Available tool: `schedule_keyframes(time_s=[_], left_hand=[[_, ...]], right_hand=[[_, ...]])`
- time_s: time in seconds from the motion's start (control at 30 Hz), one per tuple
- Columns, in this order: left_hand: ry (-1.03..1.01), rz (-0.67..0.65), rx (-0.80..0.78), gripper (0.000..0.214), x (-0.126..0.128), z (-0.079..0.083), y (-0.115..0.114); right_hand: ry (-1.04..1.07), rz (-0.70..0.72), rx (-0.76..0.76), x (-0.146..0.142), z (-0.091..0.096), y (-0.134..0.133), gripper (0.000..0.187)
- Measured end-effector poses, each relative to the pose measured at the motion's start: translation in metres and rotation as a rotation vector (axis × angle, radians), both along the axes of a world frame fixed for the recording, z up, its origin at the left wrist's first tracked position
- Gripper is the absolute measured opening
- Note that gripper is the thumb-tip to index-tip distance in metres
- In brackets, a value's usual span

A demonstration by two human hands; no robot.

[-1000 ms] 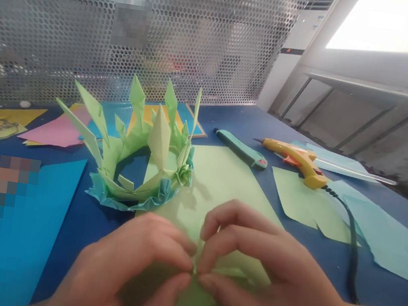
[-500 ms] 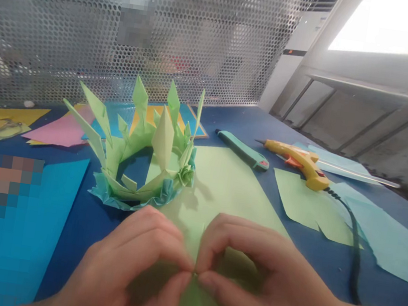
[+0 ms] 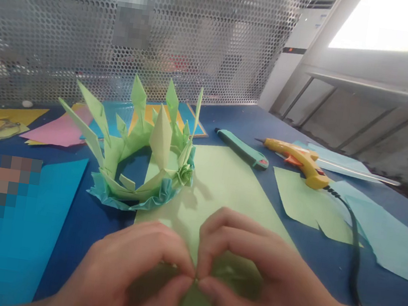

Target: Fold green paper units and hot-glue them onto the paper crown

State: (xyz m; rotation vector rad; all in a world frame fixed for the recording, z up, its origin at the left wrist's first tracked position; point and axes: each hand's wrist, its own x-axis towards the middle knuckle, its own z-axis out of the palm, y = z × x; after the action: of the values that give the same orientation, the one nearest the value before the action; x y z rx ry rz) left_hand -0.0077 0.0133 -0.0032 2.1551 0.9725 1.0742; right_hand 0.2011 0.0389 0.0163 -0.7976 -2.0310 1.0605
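This side of the crown (image 3: 160,142), I see left hand (image 3: 138,265), the nearer, and right hand (image 3: 255,276) pinched tip-to-tip on a scrap (image 3: 196,279), its long axis hidden.

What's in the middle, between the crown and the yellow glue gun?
In the head view, a teal tool lies between the crown and the glue gun, with part of the green sheet there too.

Piece (image 3: 196,279) between fingers (image 3: 204,267) mostly hidden
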Motion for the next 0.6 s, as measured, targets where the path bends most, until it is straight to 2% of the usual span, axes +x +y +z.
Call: schedule_keyframes(time_s=[0.07,0.2,0.33,0.4,0.53,0.6], left_hand=[[-0.023,-0.011,-0.025,0.015,-0.0008,-0.0002,-0.0007],[-0.024,0.043,-0.097,0.034,0.0009,0.0003,-0.0034],[-0.002,0.127,-0.242,0.007,0.0036,0.0016,-0.0038],[0.005,0.121,-0.245,0.008,0.0020,0.0004,-0.0033],[-0.007,0.068,-0.187,0.026,-0.0025,-0.0040,-0.0020],[-0.007,0.070,-0.241,0.020,-0.0021,-0.0038,-0.0008]], right_hand=[[0.018,0.001,-0.001,0.0009,-0.0015,-0.0002,0.015],[-0.060,-0.032,-0.146,0.0023,-0.0007,0.0002,0.012],[-0.097,-0.064,-0.130,0.0032,-0.0004,0.0021,0.010],[-0.128,-0.066,-0.090,0.0040,-0.0007,0.0031,0.011],[-0.163,-0.069,-0.057,0.0054,-0.0007,0.0042,0.014],[-0.176,-0.076,-0.078,0.0051,-0.0015,0.0047,0.015]])
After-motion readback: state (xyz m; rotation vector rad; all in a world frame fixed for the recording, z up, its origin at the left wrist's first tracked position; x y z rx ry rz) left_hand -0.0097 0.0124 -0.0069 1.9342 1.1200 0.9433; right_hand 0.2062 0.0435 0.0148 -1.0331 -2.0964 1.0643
